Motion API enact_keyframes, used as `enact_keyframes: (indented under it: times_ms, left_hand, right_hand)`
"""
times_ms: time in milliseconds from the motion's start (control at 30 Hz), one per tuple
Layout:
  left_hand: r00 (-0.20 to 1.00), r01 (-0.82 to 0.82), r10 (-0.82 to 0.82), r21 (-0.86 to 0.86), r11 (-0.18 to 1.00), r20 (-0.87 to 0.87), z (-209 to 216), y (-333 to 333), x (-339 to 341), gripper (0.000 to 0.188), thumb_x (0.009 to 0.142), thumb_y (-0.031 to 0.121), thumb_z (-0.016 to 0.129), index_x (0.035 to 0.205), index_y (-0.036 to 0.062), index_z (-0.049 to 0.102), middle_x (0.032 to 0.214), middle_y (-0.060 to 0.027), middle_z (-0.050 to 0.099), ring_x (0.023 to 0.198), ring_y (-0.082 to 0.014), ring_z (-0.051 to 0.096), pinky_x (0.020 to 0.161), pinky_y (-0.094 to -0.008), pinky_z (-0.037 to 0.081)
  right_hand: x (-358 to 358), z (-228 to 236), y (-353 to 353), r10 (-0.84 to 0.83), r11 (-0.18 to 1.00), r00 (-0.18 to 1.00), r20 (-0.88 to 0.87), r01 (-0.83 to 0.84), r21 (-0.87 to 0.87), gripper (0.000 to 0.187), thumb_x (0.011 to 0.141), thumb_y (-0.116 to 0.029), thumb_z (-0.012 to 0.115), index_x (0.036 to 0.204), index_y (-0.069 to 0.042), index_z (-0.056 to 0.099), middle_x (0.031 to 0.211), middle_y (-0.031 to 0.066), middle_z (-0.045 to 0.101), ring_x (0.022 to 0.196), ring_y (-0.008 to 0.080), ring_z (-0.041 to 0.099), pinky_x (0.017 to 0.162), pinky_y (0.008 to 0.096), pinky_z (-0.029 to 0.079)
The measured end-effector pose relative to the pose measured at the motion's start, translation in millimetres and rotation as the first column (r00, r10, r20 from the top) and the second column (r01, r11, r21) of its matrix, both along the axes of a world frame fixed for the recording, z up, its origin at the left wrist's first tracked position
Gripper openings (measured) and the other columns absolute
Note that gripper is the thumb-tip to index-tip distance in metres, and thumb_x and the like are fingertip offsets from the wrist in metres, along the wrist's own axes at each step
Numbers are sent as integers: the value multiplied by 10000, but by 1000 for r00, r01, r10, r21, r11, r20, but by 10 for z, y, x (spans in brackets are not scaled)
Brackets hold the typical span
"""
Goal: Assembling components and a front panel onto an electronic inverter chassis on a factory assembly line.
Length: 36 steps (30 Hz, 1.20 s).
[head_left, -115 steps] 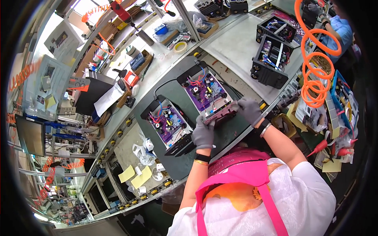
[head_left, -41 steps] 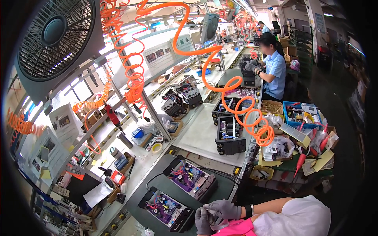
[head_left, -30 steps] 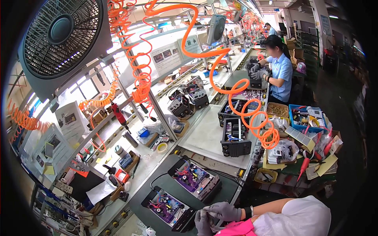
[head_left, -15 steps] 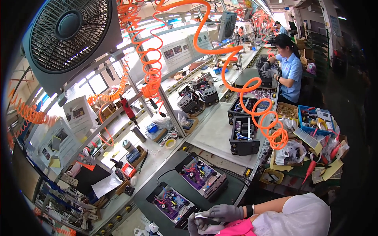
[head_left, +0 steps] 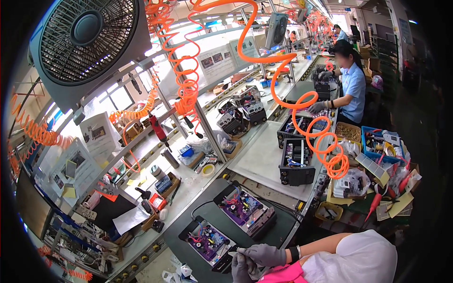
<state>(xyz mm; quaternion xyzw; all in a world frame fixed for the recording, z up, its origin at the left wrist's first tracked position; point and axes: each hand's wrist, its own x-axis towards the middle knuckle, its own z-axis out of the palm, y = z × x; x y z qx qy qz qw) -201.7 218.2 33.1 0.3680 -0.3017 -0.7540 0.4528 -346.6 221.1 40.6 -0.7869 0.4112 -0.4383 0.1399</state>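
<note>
My grey-gloved hands meet at the lower edge, in front of two opened electronic units. My left hand [head_left: 241,270] is raised with its fingers closed on a small white piece [head_left: 233,253]. My right hand [head_left: 267,254] reaches in from the right, fingers closed at the same piece; its kind is too small to tell. Just beyond them lies the nearer unit [head_left: 211,241], its purple circuit board and coloured wires exposed. The second unit [head_left: 243,207] sits farther right, also with a purple board. Both rest on a dark green board [head_left: 188,227].
A coiled orange air hose [head_left: 325,146] hangs at the right of the line. Black-cased units [head_left: 296,165] stand farther along. A red screwdriver [head_left: 158,128] hangs at left below a large fan [head_left: 87,29]. Parts bins [head_left: 383,144] fill the right side; a co-worker [head_left: 353,85] works beyond.
The larger white area at my hands has gone from sight; a small white piece shows at the fingertips. My left hand has shifted slightly right. The co-worker's hands have moved apart.
</note>
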Motion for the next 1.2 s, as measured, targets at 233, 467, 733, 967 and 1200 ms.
enact_keyframes:
  times_ms: [233, 467, 733, 967, 1200]
  left_hand:
    - [1000, 0, 0, -39, 999, 5, 105, -17, -64, 259, 1013, 352, 475, 845, 159, 515, 502, 40, 410, 372, -68, 369, 346, -217, 303]
    - [1000, 3, -3, 10, 1000, -14, 145, -5, -114, 186, 1017, 315, 478, 920, 160, 516, 538, 34, 432, 407, -69, 386, 378, -217, 322]
    - [992, -121, 121, -8, 993, 40, 175, -5, -160, 152, 1020, 233, 475, 910, 145, 530, 607, 42, 486, 464, -57, 423, 413, -201, 344]
    - [998, -56, 57, -63, 996, 8, 141, 19, -107, 164, 1022, 252, 472, 916, 148, 542, 620, 47, 489, 503, -44, 451, 439, -190, 369]
    - [999, -51, 52, -91, 995, 13, 36, 26, -136, 142, 1021, 253, 477, 944, 160, 552, 640, 43, 503, 502, -42, 442, 416, -188, 346]
  right_hand:
    - [0, 39, 39, -61, 998, 998, 0, 61, 26, 345, 924, -166, 502, 1233, -32, 579, 829, 105, 638, 748, 247, 640, 636, 346, 535]
    - [-30, 69, 45, -84, 996, 996, -16, 84, 14, 379, 920, -180, 506, 1266, -35, 558, 816, 94, 626, 735, 247, 631, 634, 345, 532]
    - [-101, 38, 26, -75, 989, 992, -97, 61, -138, 463, 895, -142, 519, 1339, -17, 496, 814, 70, 615, 734, 240, 612, 648, 336, 522]
    - [-86, 19, 76, -61, 994, 993, -97, 52, -96, 511, 882, -129, 519, 1374, -5, 451, 841, 71, 623, 750, 245, 613, 672, 340, 517]
    - [-80, -24, 92, -36, 998, 999, 4, 37, -53, 513, 878, -132, 524, 1373, -14, 457, 836, 79, 619, 755, 244, 617, 679, 343, 518]
